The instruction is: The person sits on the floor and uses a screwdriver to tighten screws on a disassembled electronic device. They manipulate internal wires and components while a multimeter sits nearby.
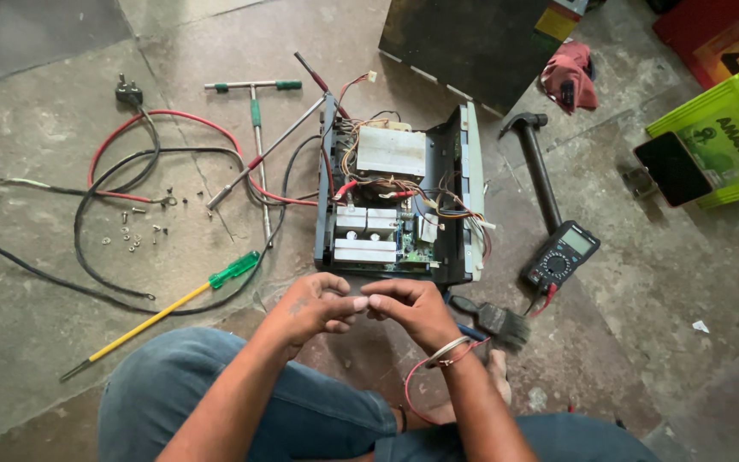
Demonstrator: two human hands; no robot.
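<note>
My left hand (316,306) and my right hand (410,308) meet fingertip to fingertip just in front of an opened electronic unit (399,197) with a transformer, circuit board and coloured wires inside. The fingers pinch together around something too small to make out. A red wire (421,376) loops past my right wrist, which wears a bangle. Both hands hover above my knees in blue jeans.
On the concrete floor lie a yellow screwdriver with green handle (173,310), a T-handle wrench (255,111), loose screws (134,235), red and black cables with a plug (127,90), a multimeter (562,255), a hammer (536,167), a brush (498,318), a phone (671,168) and a green box (729,128).
</note>
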